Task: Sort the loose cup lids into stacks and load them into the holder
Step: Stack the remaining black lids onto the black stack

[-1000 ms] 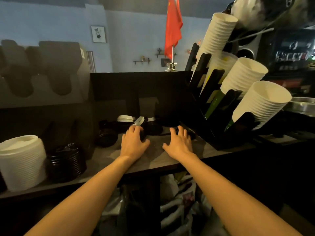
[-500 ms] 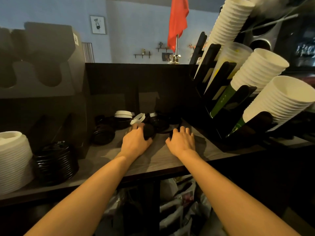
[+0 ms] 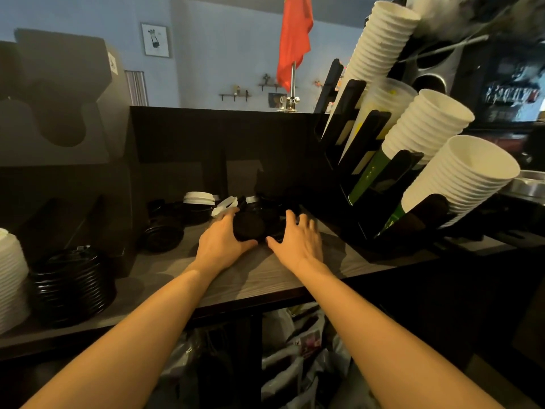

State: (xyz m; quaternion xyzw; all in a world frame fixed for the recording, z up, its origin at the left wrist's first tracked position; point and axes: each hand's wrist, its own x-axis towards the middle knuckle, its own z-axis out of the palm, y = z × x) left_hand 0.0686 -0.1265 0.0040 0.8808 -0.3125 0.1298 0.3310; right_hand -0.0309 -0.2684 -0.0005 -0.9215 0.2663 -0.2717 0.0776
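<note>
As the left hand (image 3: 221, 242) curls round a round black plastic cup lid (image 3: 250, 227), thumb under its near rim and fingers over the far one, the lid stands tipped up on edge with its flat face turned toward the person. It is held at the middle of the grey wood-grain counter (image 3: 250, 278), just in front of a dark heap of loose black lids (image 3: 274, 214). Just beside it the right hand (image 3: 298, 239) hovers palm down, fingers spread, holding nothing; whether its fingertips touch the heap I cannot tell. Further left lies a short stack of white lids (image 3: 199, 199). At the far left a ribbed stack of black lids (image 3: 70, 284) leans back, its long axis pointing up and away, by the foot of the grey holder with rounded cut-outs (image 3: 59, 119).
</note>
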